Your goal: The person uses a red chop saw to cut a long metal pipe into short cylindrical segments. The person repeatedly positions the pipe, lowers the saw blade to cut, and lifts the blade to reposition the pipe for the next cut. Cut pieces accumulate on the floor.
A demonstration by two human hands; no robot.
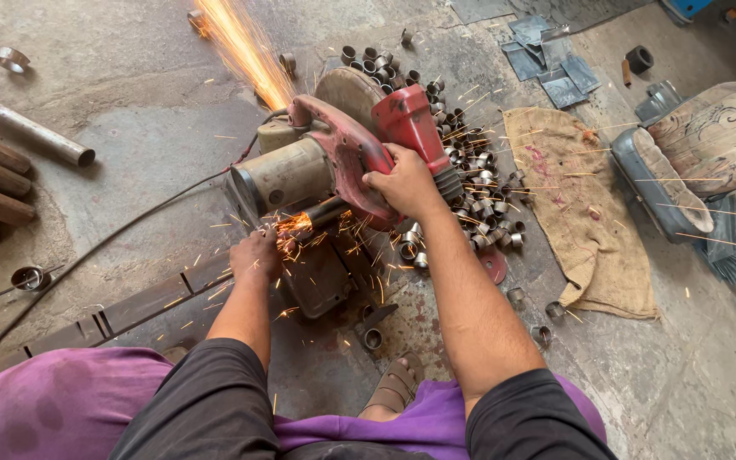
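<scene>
R hand [404, 183] wrapped tight round red handle of chop saw [334, 162], pressing down. L hand [255, 255] just below the blade, fingers closed on workpiece at the vise; stock itself hidden by sparks [296, 223], can't tell its shape. Beyond R hand: pile of cut metal rings [470, 183], then burlap sack [581, 213]. Risk: L hand v. close to cut, slip or kickback could burn or cut it; sparks land on cloth, legs.
</scene>
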